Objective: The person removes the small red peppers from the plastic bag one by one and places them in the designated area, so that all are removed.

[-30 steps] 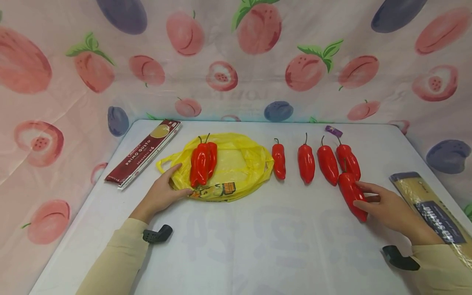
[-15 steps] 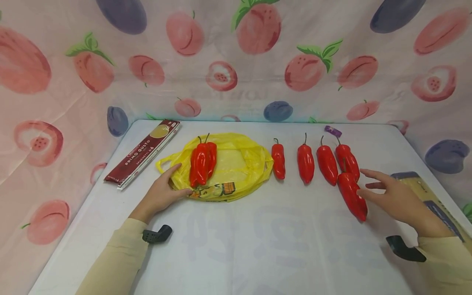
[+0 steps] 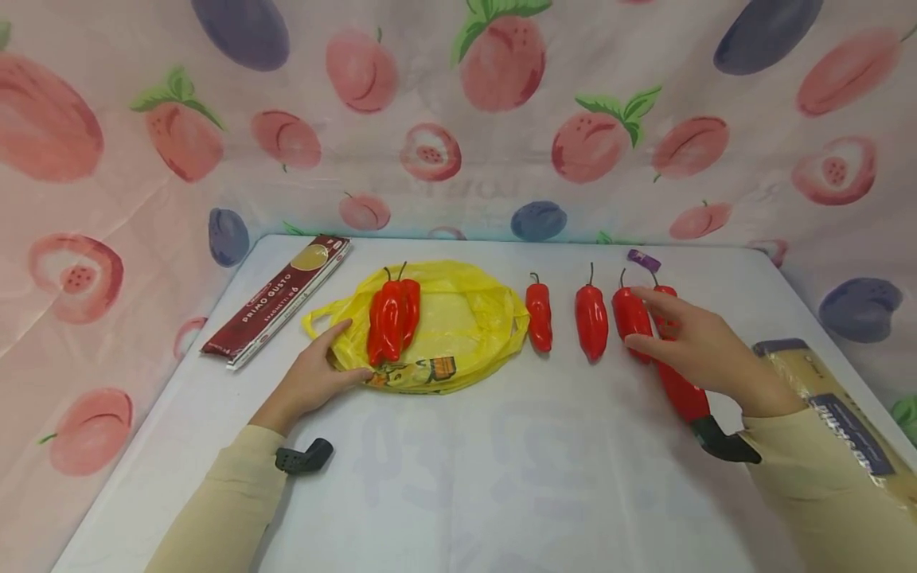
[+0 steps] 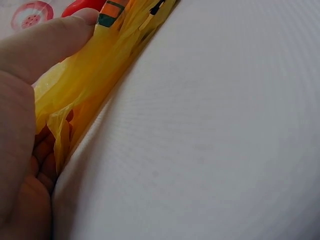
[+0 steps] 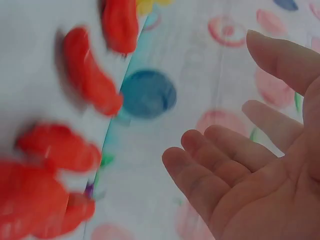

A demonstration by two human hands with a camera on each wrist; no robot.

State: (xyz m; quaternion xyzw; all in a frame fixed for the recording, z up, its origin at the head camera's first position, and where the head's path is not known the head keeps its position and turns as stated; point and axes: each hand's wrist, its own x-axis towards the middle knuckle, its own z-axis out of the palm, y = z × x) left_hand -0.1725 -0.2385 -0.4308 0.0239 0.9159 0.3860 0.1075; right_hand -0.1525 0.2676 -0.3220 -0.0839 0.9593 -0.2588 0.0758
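My left hand (image 3: 315, 378) holds the near-left edge of a yellow plastic bag (image 3: 466, 350), its thumb on the printed rim. In the left wrist view, the thumb (image 4: 47, 47) is extended over the bag (image 4: 82, 75) and curled fingers show behind the plastic. Several shiny red peppers (image 3: 391, 322) lie bunched on the bag's left part. My right hand (image 3: 695, 350), fingers spread and holding nothing, is over the right-hand peppers. It partly covers a pepper (image 3: 632, 314) and hides much of the pepper (image 3: 684, 390) nearest the front. In the right wrist view, the palm (image 5: 265, 200) faces the camera.
Two uncovered red peppers (image 3: 591, 322) stand in the row right of the bag. A maroon spaghetti packet (image 3: 275, 302) lies at left, another pasta packet (image 3: 824, 390) at right. A small purple item (image 3: 643, 260) lies behind the peppers. Fruit-patterned cloth (image 3: 430, 95) rises behind the table.
My right hand has let go of the front-right pepper, drawn back, then moved left over the neighbouring peppers. My left hand stays at the bag.
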